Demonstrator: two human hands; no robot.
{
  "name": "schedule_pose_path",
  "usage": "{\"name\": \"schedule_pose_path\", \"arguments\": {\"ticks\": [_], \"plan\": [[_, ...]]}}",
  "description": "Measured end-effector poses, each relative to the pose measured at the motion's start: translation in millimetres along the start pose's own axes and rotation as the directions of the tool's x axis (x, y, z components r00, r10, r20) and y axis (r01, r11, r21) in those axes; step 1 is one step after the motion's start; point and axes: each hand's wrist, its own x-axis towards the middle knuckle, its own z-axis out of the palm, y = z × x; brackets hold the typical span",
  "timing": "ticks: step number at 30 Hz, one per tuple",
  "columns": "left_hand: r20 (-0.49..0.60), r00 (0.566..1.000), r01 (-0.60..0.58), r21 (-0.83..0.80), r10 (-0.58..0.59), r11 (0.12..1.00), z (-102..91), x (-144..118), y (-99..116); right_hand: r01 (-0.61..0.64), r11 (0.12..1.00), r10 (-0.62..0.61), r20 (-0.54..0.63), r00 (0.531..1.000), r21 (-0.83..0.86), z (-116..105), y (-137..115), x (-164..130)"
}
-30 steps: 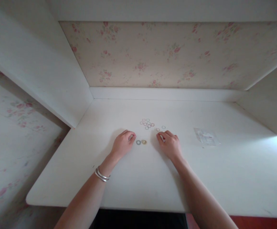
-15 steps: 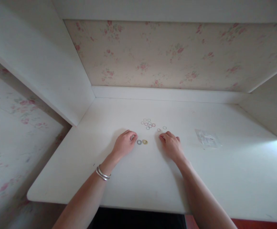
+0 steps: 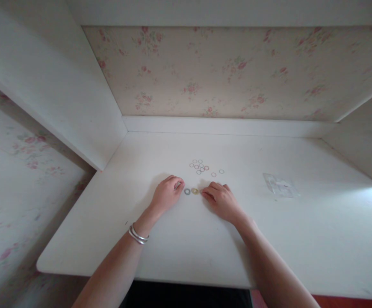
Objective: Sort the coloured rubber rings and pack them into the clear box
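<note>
Resting both curled hands on the white desk [image 3: 186, 248], we bring our right hand [image 3: 222, 200] fingertips against a tiny yellow ring [image 3: 194, 191] beside a grey ring [image 3: 187, 191], gripping neither, our left hand [image 3: 166, 195] empty; both rings look light, stiff, best pinched by their rims.
</note>
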Motion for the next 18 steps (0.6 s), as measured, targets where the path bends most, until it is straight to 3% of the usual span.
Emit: {"name": "schedule_pose_path", "arguments": {"ticks": [3,8,11,18], "plan": [[0.005,1.0,-0.008,-0.001,0.008,1.0,1.0,0.0,-0.5,-0.11,0.994,0.109,-0.059,0.992,-0.007,1.5,7.2,2.0],[0.007,1.0,-0.022,0.006,0.022,1.0,3.0,-0.5,-2.7,-0.346,0.925,0.326,-0.142,0.935,-0.155,2.1,14.1,5.3],[0.012,1.0,-0.021,0.003,0.021,1.0,3.1,-0.8,-3.1,-0.368,0.911,0.35,-0.125,0.928,-0.187,0.7,14.5,5.8],[0.031,0.999,-0.011,0.008,0.01,1.0,2.4,-0.9,-0.9,-0.372,0.925,0.364,-0.097,0.926,-0.074,0.1,20.3,6.7]]}}
